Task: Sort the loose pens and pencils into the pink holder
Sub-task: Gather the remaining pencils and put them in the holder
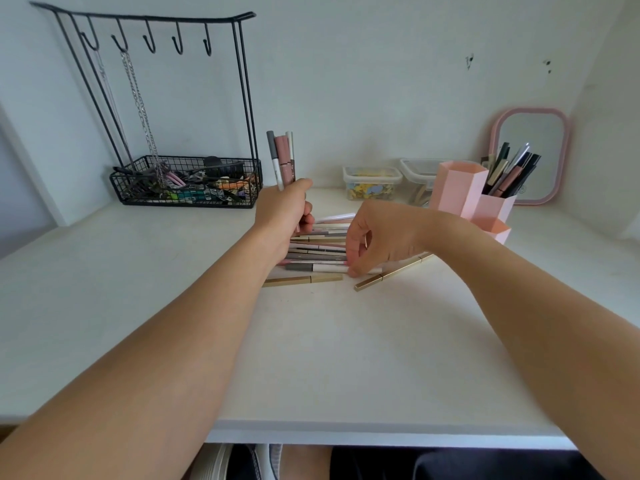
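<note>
My left hand (282, 211) is closed around a small upright bundle of pens (282, 157), grey, pink and white, held above the table. Just right of it lies a pile of loose pens and pencils (318, 252) in pink, grey and white. My right hand (377, 237) reaches down onto the pile's right end, its fingertips pinching a white-and-grey pen (318, 268). Two gold pens (304, 280) (391, 273) lie at the pile's near edge. The pink holder (460, 190) stands at the back right with several dark pens in one compartment.
A black wire rack with hooks and a filled basket (185, 183) stands at the back left. Two clear plastic boxes (372, 183) sit left of the holder. A pink-framed mirror (531, 154) leans on the wall. The white table's front edge (346, 431) is near me.
</note>
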A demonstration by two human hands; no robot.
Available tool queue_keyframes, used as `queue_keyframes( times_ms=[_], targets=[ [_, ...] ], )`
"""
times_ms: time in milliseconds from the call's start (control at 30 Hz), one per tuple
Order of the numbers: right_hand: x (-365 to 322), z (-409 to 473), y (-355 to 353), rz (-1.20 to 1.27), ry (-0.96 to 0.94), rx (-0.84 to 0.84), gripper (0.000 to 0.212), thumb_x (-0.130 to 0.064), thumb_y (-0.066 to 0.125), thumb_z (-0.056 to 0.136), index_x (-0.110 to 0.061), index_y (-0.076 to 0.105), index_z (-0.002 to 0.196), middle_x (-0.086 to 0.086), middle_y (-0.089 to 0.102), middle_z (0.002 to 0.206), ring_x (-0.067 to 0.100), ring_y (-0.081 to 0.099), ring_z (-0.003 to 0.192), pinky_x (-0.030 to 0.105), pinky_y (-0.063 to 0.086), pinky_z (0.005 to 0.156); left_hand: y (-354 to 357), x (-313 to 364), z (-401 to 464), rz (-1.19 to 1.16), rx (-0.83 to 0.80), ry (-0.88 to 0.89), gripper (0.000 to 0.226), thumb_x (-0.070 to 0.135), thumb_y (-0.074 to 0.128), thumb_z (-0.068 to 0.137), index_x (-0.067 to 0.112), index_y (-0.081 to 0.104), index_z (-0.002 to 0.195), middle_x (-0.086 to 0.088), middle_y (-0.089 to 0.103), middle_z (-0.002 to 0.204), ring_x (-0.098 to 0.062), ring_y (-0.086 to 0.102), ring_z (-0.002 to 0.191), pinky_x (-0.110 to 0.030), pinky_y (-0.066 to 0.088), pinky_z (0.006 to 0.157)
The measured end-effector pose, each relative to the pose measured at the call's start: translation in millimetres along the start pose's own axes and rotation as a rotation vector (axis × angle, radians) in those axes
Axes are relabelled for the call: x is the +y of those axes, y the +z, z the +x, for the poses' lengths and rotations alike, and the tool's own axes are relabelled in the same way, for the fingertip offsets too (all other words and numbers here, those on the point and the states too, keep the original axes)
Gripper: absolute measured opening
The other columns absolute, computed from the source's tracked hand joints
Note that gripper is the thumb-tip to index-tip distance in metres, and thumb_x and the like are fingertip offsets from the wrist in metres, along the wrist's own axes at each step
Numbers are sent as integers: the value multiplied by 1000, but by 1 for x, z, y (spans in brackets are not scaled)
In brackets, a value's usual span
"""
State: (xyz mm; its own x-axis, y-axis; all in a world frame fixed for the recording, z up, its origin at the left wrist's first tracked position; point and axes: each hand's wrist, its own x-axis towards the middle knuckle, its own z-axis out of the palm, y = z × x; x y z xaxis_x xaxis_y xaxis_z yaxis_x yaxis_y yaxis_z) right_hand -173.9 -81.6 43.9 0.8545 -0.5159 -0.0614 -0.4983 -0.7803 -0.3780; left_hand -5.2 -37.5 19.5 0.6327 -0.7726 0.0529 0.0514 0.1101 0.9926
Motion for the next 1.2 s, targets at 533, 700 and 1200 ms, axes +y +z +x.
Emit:
queue_keyframes(
  times_ms=[533,700,1200],
  targets=[
    [4,7,-2,848,-35,394,19,-6,73,86,10,71,95,14,64,69,16,62,57,23,57,60,16,-4,-18,-62,-277,72,49,47,90,67,17,56,86,5,45,53,-11,36,43,-20,25,39],
    [-5,13,15,981,-34,477,18,-1,74,84,11,70,96,10,67,66,14,64,57,22,59,61,15,-6,-14,37,-157,115,29,37,79,74,16,65,89,0,62,67,-19,58,61,-21,40,45],
    [-29,-5,15,19,-21,17,22,-33,81,74,-17,73,62,-12,62,51,0,49,46,23,44,58,-20,23,-18,32,-55,40,23,41,62,97,23,52,86,2,52,59,-10,49,46,-19,35,39]
  ],
)
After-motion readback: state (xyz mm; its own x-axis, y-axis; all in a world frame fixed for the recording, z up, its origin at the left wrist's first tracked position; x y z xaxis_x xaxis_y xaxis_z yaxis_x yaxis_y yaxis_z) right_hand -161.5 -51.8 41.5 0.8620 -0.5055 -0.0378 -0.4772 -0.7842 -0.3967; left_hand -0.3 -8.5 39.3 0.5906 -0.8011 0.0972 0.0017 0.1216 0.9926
